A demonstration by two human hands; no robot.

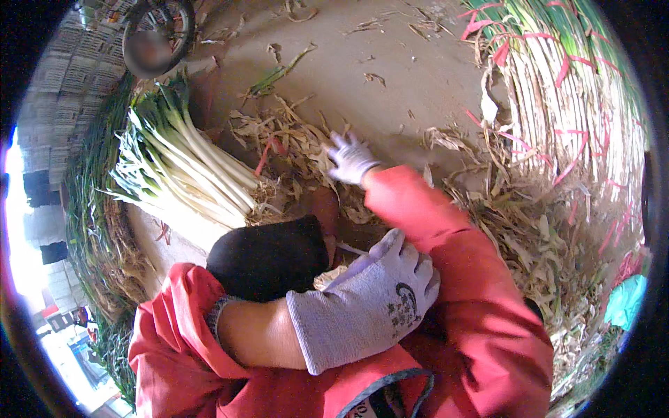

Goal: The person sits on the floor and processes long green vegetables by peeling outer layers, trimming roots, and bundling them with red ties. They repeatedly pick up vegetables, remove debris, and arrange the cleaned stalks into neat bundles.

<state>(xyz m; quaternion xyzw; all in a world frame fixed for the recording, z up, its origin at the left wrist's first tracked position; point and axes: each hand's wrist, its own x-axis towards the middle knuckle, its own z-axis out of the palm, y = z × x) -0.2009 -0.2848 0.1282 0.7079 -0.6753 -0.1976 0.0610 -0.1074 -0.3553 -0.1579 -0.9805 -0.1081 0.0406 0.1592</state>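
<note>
My left hand (376, 298), in a pale knit glove, is bent across my front with its fingers curled. A thin pale strand (353, 250) shows by its fingertips; whether the hand grips it is hidden. Further out, my right hand (351, 158), gloved too and slightly blurred, is spread with nothing in it, above dry husks (292, 125). Left of it lies a loose pile of long leek-like green onions (193, 172), white stems and roots towards me, green tops pointing away. A red ribbon (264, 157) lies among the husks near their roots.
Green onions tied with red ribbons (559, 99) are stacked at the right. Unpeeled ones (99, 209) line the left side. Dry leaf waste (533, 251) lies at the right, beside a turquoise bag (626, 302). A wheel (180, 31) stands at the upper left. My dark-clad knee (272, 258) is in front.
</note>
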